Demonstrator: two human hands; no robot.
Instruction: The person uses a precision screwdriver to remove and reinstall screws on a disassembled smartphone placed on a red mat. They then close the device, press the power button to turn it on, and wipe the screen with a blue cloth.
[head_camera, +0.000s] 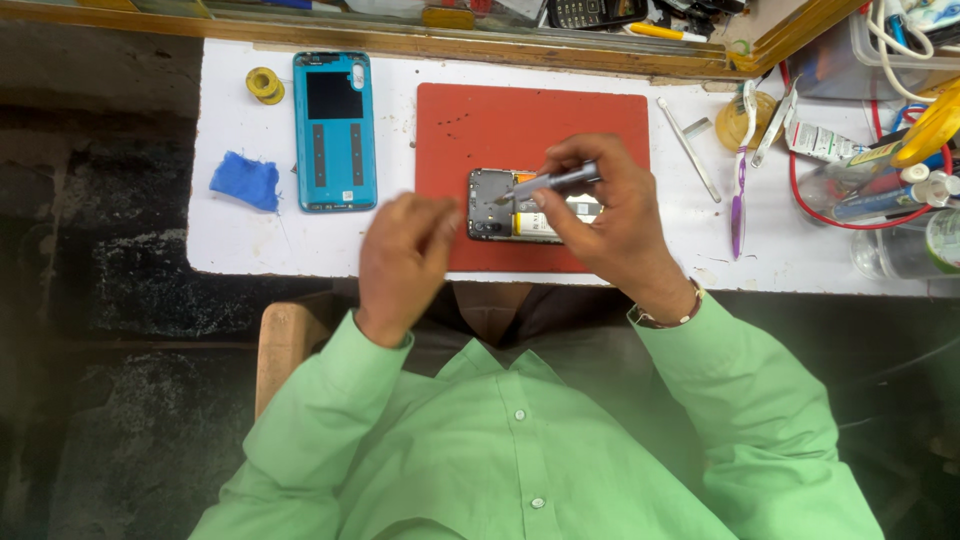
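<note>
White bench (250, 240), red mat (530, 115) at centre. Right hand (605, 215) pinches grey screwdriver (560, 181), tip over opened phone (500, 205) on mat. Left hand (400, 255) loosely curled beside phone, holding nothing visible. Blue back cover (334, 130), blue cloth (246, 180), yellow reel (265, 85) lie left; purple toothbrush (739, 190) right.

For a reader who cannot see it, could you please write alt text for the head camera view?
A person in a green shirt works on an opened phone lying on a red mat, the right hand holding a grey screwdriver to it while the left hand hovers beside it. A blue phone back cover lies on the white table.
</note>
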